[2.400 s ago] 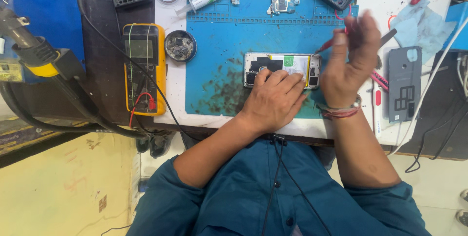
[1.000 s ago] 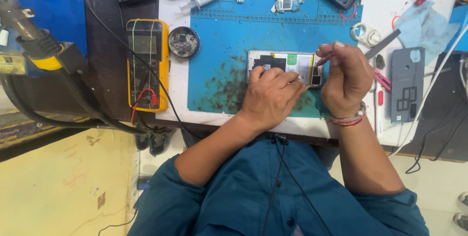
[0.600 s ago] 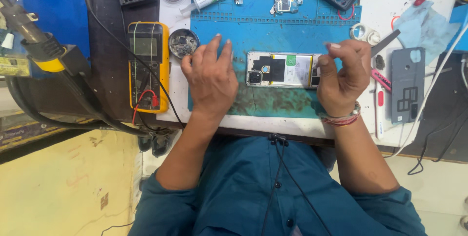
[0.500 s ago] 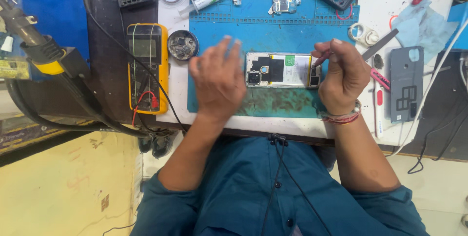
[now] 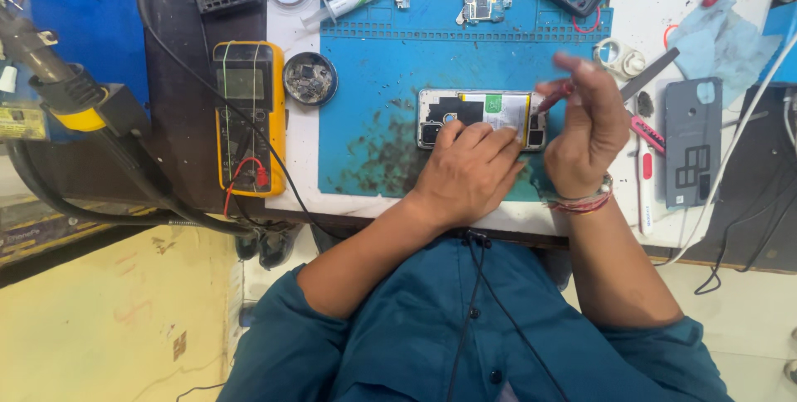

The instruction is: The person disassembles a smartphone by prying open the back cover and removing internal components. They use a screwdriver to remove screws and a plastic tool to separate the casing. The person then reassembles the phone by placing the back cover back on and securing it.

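Right now the left hand (image 5: pixel 469 171) is lying flat with fingers spread over the lower edge of the opened phone (image 5: pixel 481 118), pressing it down onto the blue work mat (image 5: pixel 374 78) rather than gripping anything. The right hand (image 5: pixel 585 132) is hovering just beside the phone's right end, fingers loosely curled and pinching what looks like a thin red-handled tool (image 5: pixel 554 96); it is blurred, so the tip is hard to make out. The phone is sitting face-down in the middle of the mat, back cover off, with its dark shielding and pale battery showing. To do this well, I'd say the holding hand should be keeping steady pressure while the tool is meeting the board lightly and squarely. Further out, a yellow multimeter (image 5: pixel 247 115) is lying to the left, a small round dish of parts (image 5: pixel 310 79) beside it, and a grey back cover (image 5: pixel 693 143) off to the right
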